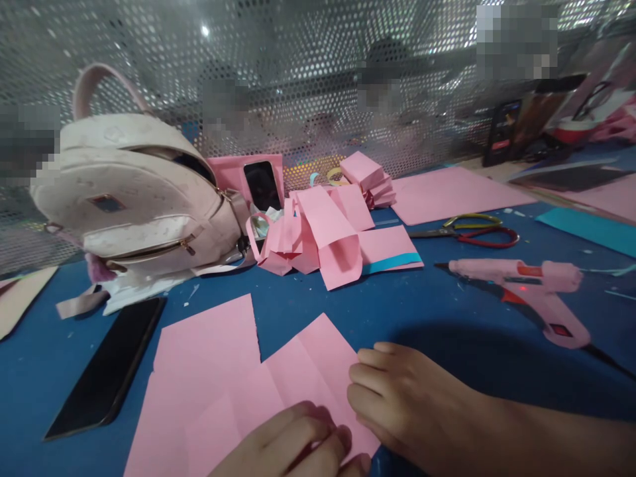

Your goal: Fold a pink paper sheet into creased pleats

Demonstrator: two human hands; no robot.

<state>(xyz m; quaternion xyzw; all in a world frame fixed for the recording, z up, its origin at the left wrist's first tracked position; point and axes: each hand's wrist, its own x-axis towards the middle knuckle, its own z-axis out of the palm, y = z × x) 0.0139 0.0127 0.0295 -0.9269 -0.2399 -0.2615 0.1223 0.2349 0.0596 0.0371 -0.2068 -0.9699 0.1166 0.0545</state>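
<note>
Single head-worn view, looking forward and down across the blue counter (308, 305) from close above its near edge, facing the perforated screen (298, 59) behind the counter.

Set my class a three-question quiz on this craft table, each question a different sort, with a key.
1. Which thing stands at the back left of the blue tabletop? A) cream zipped backpack B) brown cardboard box C) green plastic bucket
2. True or false: the flat black smartphone lies on the tabletop, left of the left hand.
3. Fill in: the right hand rests its fingers on a creased sheet of ____ paper.
Key: 1 A; 2 true; 3 pink.
</note>
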